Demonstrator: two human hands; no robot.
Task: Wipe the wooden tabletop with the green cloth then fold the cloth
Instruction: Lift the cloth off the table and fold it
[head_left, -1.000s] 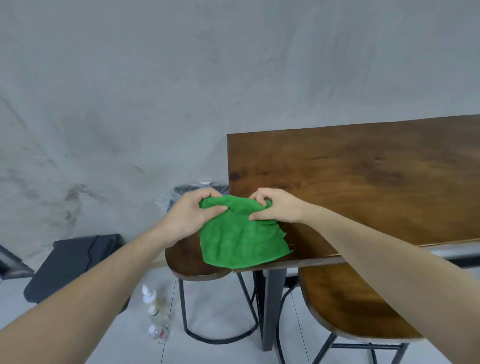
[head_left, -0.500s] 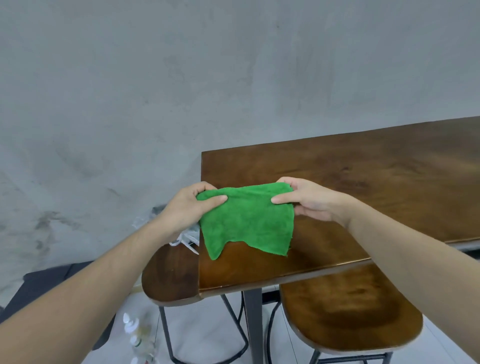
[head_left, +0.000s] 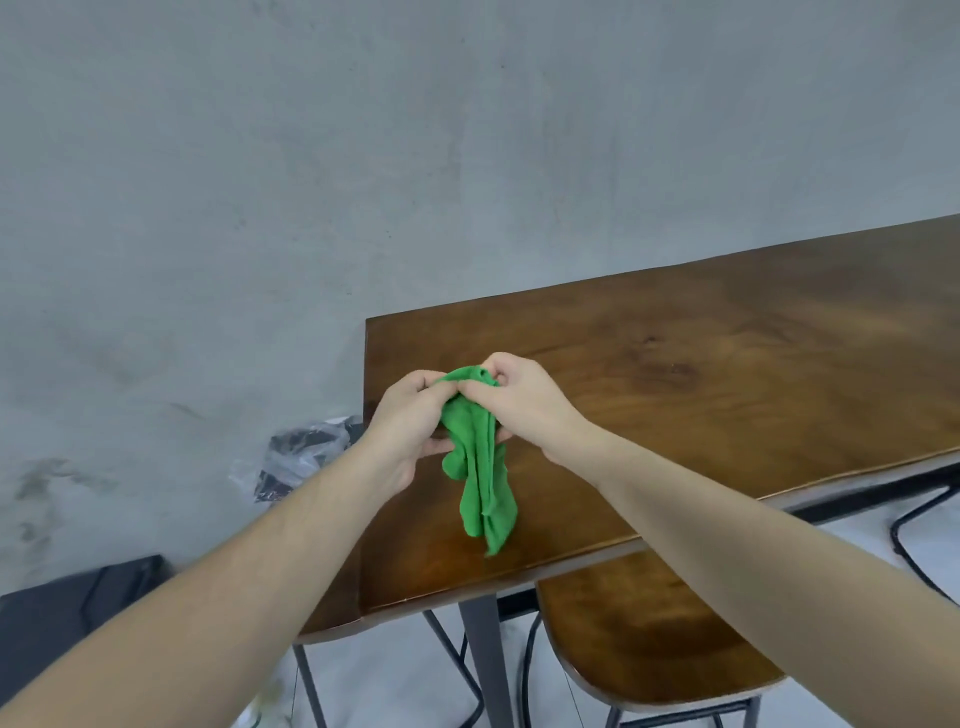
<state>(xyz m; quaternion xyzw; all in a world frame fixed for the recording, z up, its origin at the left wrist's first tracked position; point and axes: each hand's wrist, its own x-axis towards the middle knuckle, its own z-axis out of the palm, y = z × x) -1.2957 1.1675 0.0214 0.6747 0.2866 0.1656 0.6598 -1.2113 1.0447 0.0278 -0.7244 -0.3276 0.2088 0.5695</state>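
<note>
Above the near left corner of the wooden tabletop (head_left: 727, 384), green cloth (head_left: 480, 467) held up between both hands, gathered into a narrow bunch and hanging toward the near edge, lower tip close to the wood. Left hand (head_left: 410, 431) with fingers curled, pinching the cloth's top left; right hand (head_left: 519, 400) likewise curled, pinching the top right, the two hands touching at the fingertips. Below the near edge, a wooden stool (head_left: 649, 639) on dark metal legs. Beyond the left edge, a crumpled plastic bag (head_left: 301, 457) against the grey concrete wall (head_left: 363, 156).
</note>
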